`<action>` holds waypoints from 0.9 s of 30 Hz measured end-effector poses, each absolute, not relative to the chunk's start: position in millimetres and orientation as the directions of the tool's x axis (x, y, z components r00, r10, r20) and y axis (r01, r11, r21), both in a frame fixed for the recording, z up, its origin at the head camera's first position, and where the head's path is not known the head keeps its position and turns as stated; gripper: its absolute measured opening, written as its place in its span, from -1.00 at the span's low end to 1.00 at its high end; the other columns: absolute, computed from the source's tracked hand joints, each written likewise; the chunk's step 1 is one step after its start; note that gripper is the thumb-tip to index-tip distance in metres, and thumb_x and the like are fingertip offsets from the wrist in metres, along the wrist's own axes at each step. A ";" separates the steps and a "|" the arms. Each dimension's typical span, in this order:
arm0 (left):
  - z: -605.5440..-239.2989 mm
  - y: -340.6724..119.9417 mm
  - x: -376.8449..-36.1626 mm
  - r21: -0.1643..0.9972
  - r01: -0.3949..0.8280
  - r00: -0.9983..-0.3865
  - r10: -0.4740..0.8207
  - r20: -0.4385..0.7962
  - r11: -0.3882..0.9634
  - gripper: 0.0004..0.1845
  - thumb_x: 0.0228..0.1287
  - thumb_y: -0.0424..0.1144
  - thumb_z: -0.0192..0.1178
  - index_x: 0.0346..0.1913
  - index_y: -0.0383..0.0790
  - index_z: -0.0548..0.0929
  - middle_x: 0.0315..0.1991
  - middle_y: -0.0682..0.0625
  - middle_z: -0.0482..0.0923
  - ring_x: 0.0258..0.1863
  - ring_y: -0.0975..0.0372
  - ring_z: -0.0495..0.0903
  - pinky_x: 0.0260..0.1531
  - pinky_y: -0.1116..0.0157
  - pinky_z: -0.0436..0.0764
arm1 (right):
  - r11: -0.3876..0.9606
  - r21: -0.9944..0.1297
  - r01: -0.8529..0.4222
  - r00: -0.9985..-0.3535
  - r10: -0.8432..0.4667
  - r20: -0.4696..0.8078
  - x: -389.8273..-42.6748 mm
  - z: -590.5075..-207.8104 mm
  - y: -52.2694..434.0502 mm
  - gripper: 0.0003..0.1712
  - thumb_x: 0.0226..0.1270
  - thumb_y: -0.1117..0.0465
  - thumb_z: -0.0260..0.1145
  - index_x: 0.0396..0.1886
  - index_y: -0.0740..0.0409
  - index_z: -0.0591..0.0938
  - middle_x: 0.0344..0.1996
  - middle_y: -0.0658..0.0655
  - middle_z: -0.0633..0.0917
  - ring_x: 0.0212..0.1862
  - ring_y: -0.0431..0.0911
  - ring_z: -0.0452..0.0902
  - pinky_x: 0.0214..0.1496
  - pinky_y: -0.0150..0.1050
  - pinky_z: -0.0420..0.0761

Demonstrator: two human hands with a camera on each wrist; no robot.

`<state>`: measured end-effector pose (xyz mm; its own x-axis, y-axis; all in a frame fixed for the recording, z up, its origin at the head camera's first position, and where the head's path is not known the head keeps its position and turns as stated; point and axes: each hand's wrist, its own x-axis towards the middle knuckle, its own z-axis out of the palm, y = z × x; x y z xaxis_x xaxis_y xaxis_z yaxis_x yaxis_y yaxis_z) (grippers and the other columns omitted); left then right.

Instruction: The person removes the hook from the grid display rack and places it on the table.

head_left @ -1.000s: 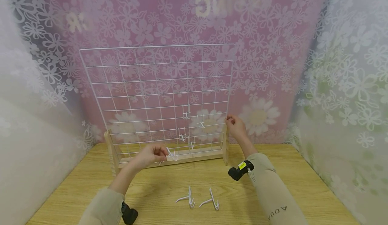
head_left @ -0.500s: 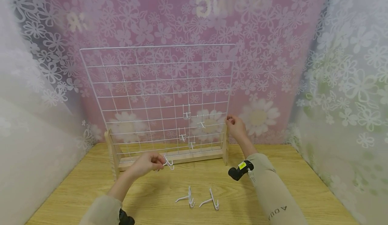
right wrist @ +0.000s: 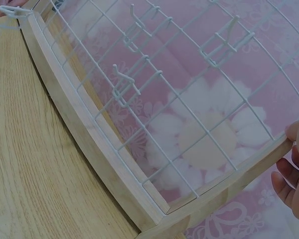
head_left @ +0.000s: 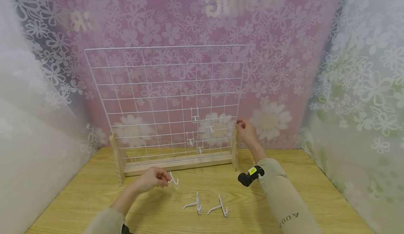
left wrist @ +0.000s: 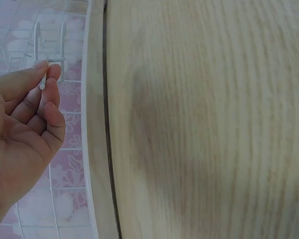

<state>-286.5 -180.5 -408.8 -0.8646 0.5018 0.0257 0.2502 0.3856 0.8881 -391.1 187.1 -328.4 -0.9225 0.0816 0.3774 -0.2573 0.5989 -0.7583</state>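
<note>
And the left hand [head_left: 151, 180] has drawn its pinched white hook [head_left: 173, 180] off the wire grid [head_left: 164, 87] toward two loose hooks [head_left: 206, 206] on the worktop [head_left: 284, 164], right hand [head_left: 247, 132] still gripping the frame's post [head_left: 235, 150].

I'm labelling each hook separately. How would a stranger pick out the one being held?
Start at the white wire grid panel standing in its wooden base on the table. Just in front of the base, the left hand pinches a white hook. Unlike the two loose hooks lying on the table, it is lifted.
</note>
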 end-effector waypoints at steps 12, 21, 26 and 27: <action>-424.5 -179.3 -282.5 0.891 0.258 -0.834 0.551 0.012 0.372 -0.90 0.08 -0.52 0.21 -0.31 -0.46 0.60 -0.42 -0.07 0.55 -0.42 0.22 0.49 -0.38 0.37 0.50 | 0.603 -0.752 -0.266 -0.918 0.079 0.388 -394.3 -330.8 188.2 -0.81 0.41 0.22 0.08 -0.11 0.21 0.51 -0.47 0.13 0.38 -0.50 -0.06 0.24 -0.49 -0.25 0.25; -433.6 -175.3 -280.3 0.894 0.239 -0.809 0.587 -0.031 0.378 -0.89 0.05 -0.56 0.16 -0.32 -0.47 0.62 -0.47 -0.09 0.55 -0.48 0.28 0.46 -0.43 0.41 0.48 | 0.614 -0.743 -0.268 -0.913 0.084 0.399 -393.7 -330.3 187.5 -0.81 0.40 0.24 0.08 -0.11 0.25 0.50 -0.49 0.14 0.38 -0.50 -0.06 0.24 -0.49 -0.25 0.25; -439.1 -172.6 -281.3 0.882 0.246 -0.815 0.579 -0.037 0.403 -0.90 0.01 -0.57 0.19 -0.36 -0.45 0.63 -0.50 -0.07 0.57 -0.52 0.30 0.46 -0.50 0.43 0.46 | 0.621 -0.738 -0.262 -0.910 0.095 0.403 -394.2 -330.7 187.3 -0.82 0.39 0.24 0.08 -0.12 0.24 0.51 -0.49 0.13 0.38 -0.51 -0.07 0.23 -0.49 -0.25 0.24; -440.5 -172.1 -281.6 0.878 0.247 -0.816 0.577 -0.039 0.409 -0.90 -0.01 -0.58 0.19 -0.37 -0.45 0.64 -0.51 -0.06 0.57 -0.53 0.30 0.46 -0.52 0.44 0.45 | 0.620 -0.739 -0.262 -0.910 0.095 0.403 -394.0 -330.8 187.3 -0.82 0.39 0.24 0.09 -0.12 0.23 0.51 -0.50 0.12 0.38 -0.51 -0.07 0.23 -0.49 -0.25 0.24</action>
